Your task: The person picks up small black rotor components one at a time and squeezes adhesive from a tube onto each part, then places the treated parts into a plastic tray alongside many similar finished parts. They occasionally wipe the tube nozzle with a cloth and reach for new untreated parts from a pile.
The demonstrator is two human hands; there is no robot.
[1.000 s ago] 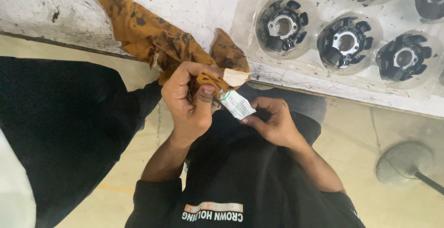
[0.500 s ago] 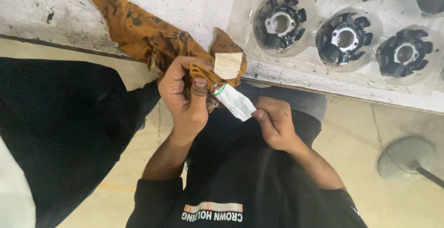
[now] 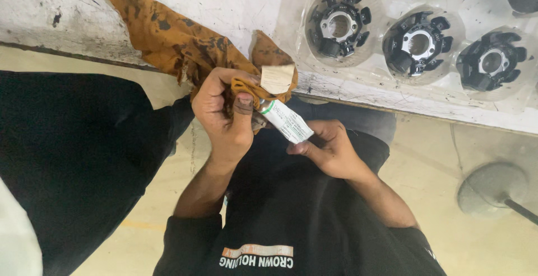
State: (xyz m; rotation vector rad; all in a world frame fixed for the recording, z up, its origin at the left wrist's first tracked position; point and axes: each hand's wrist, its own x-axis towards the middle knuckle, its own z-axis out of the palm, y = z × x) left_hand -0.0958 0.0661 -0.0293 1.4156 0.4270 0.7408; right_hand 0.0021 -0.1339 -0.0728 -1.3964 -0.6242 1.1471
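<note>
My left hand [image 3: 224, 113] grips a stained orange cloth [image 3: 174, 43] and pinches a fold of it over the nozzle end of a small white tube [image 3: 287, 122] with a green band. My right hand [image 3: 330, 150] holds the lower end of that tube between thumb and fingers. Both hands are in front of my black shirt, just below the bench edge. A small beige tag [image 3: 277, 78] sticks up from the cloth above the tube. The rest of the cloth trails up and left across the bench.
A worn white bench [image 3: 67, 12] runs along the top. On it, a clear plastic tray [image 3: 381, 80] holds several round black parts [image 3: 339, 26]. A large black fabric mass [image 3: 73, 158] fills the left. A round grey stand base [image 3: 493, 189] sits on the beige floor at the right.
The cloth-covered thumb of my left hand has shifted onto the tube's nozzle end. My right hand has slid slightly lower along the tube. The beige tag now stands clear above the cloth.
</note>
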